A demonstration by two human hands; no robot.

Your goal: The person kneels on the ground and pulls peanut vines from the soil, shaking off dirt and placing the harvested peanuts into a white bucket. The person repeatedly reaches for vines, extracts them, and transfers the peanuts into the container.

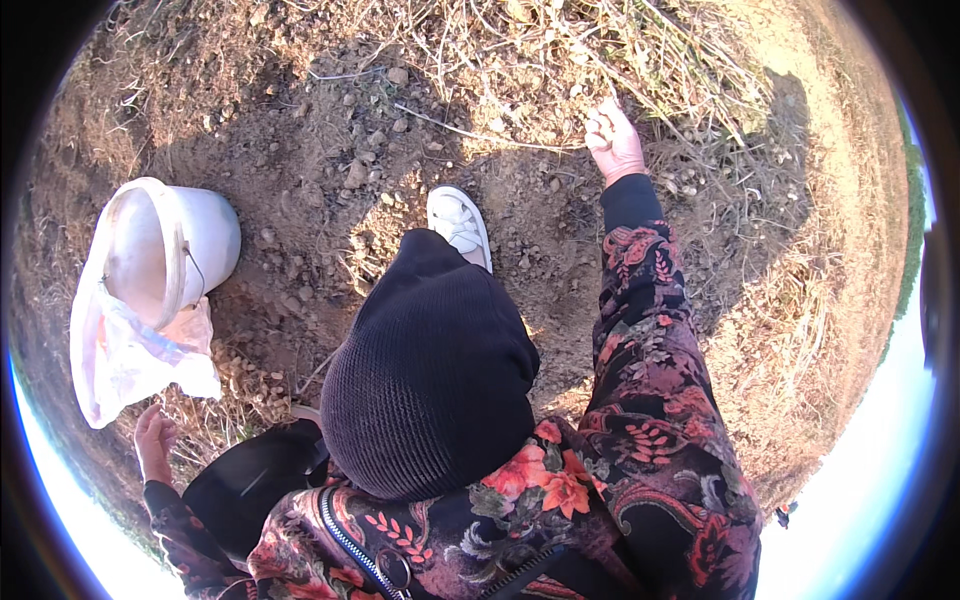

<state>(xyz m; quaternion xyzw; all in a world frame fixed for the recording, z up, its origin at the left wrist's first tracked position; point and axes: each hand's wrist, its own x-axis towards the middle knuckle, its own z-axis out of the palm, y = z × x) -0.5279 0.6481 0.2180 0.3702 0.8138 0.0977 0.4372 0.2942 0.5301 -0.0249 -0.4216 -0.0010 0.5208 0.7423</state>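
Note:
My right hand reaches out over the soil, its fingers curled together beside a pile of dry plant stalks. Something thin shows at its fingertips, and a long thin stem runs along the ground towards it; whether the hand grips either is unclear. Low at the left is my left hand, fingers partly bent, just below a pale plastic bag. That bag hangs from the mouth of a white plastic bucket, which lies tipped on its side with its handle across the opening.
Clods and small stones litter the bare soil. My white shoe stands between the bucket and my right arm. What look like peanut pods lie with dry stems near my left side. A distant small figure shows at lower right.

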